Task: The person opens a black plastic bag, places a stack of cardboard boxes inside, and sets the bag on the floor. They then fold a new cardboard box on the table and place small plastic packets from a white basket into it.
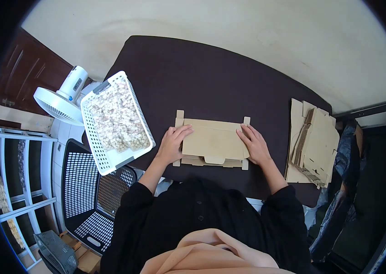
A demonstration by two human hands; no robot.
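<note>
From where I stand, the folded cardboard (213, 142) lies on the dark-covered table (216, 82), near its front edge, between two hands. The left hand (172, 142) and right hand (254, 145) rest loosely curved on its opposite ends; whether either pinches, I can't tell. Doing this well means even pressure, square edges, and corner tabs (247, 120) spared from stray bends.

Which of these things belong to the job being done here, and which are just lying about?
Part of the job:
cardboard box, between the left hand and right hand
table under it
cardboard stack, probably, being similar material

Seemingly just lying about:
fan
black basket
white basket, perhaps; untouched, its role unclear
</note>
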